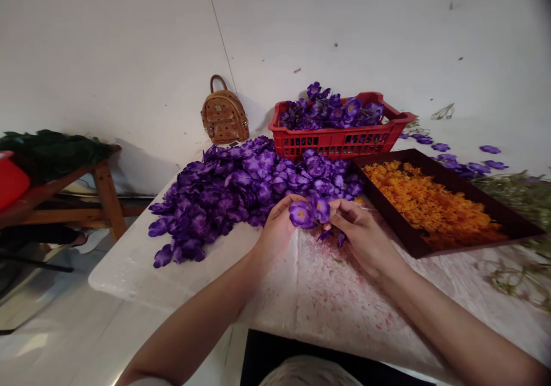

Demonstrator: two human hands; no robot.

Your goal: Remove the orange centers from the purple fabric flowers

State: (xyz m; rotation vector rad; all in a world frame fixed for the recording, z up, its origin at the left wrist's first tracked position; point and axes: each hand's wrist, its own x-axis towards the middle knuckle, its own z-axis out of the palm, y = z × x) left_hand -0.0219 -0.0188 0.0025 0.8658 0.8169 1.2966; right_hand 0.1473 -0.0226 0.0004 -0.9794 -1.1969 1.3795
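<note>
Between both hands, above the middle of the table, is a purple artificial flower spray (pixel 302 214) with orange-yellow centres. My left hand (pixel 279 225) is closed on its left side, fingers behind the bloom. On the other side my right hand (pixel 358 228) pinches the spray near a blossom, thumb and forefinger together. Darker purple petals (pixel 331 237) hang below the fingers. Just behind the hands spreads a big heap of loose purple petals (pixel 232 185). A dark tray (pixel 413 254) of orange flower centres (pixel 430 202) lies to the right of my right hand.
Behind the heap stands a red basket (pixel 336 144) filled with purple flowers (pixel 331 110). A small brown backpack (pixel 225 116) leans on the wall. Green stems (pixel 527 214) and scattered petals (pixel 469 167) lie at the right. Off to the left, a wooden bench (pixel 107 194) carries dark green leaves (pixel 51 148).
</note>
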